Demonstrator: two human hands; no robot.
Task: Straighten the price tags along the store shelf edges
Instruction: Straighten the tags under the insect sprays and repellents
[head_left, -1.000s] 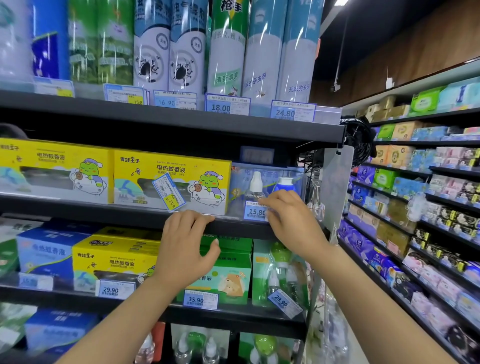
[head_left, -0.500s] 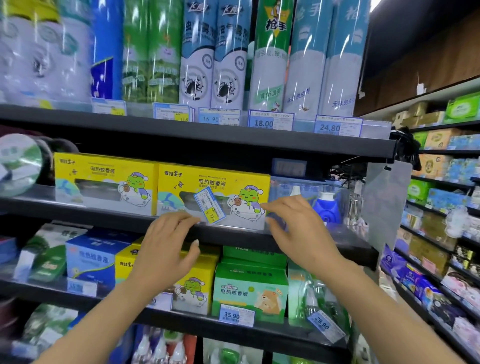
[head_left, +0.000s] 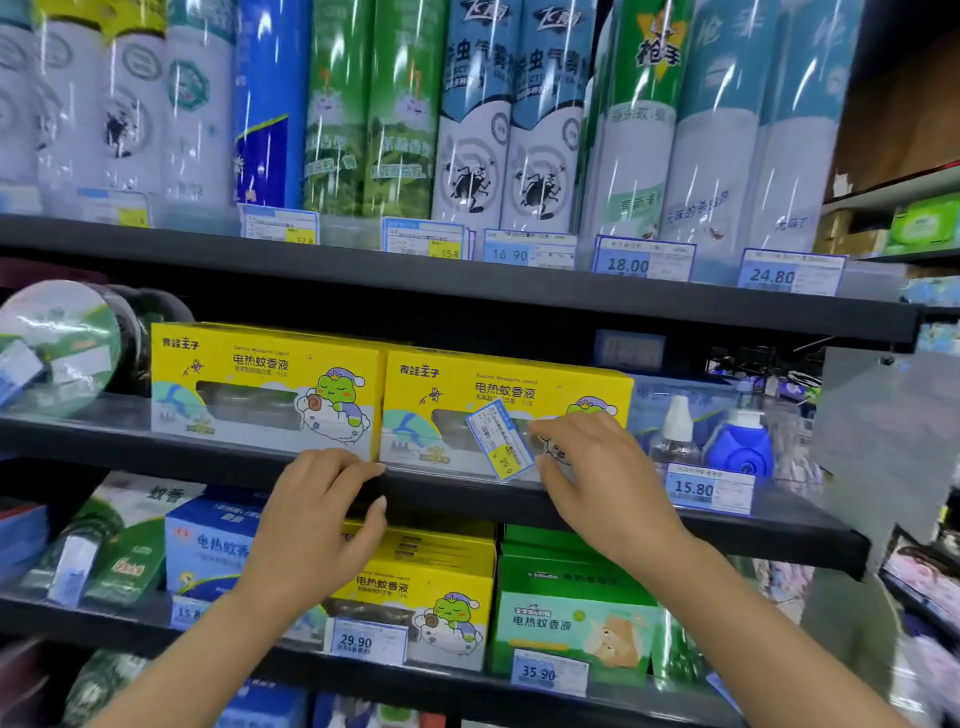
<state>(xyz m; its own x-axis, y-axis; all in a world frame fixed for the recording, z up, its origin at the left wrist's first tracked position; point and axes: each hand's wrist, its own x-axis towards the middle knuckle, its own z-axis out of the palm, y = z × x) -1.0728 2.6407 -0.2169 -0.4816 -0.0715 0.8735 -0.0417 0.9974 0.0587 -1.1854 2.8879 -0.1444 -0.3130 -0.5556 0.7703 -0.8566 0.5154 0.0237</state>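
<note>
A blue and yellow price tag (head_left: 500, 440) hangs crooked, turned nearly on end, on the middle shelf edge (head_left: 447, 491) in front of a yellow box (head_left: 506, 387). My right hand (head_left: 597, 478) is at its right side, fingertips touching the tag's edge. My left hand (head_left: 317, 525) rests on the shelf edge to the tag's left, fingers spread, holding nothing. A straight 15.80 tag (head_left: 709, 488) sits further right. The upper shelf carries the 16.90 tag (head_left: 527, 248), the 18.00 tag (head_left: 644, 258) and the 24.80 tag (head_left: 789, 270).
Tall spray cans (head_left: 519, 114) fill the top shelf. A second yellow box (head_left: 260, 379) stands at the left, bottles (head_left: 675, 431) at the right. The lower shelf holds boxes with the 29.90 tag (head_left: 366, 640) and the 35.90 tag (head_left: 548, 671). Another aisle's shelves (head_left: 919, 228) lie right.
My right hand has left the 15.80 tag and moved left to the crooked tag. My left hand slid left along the shelf edge. The view has shifted left and closer.
</note>
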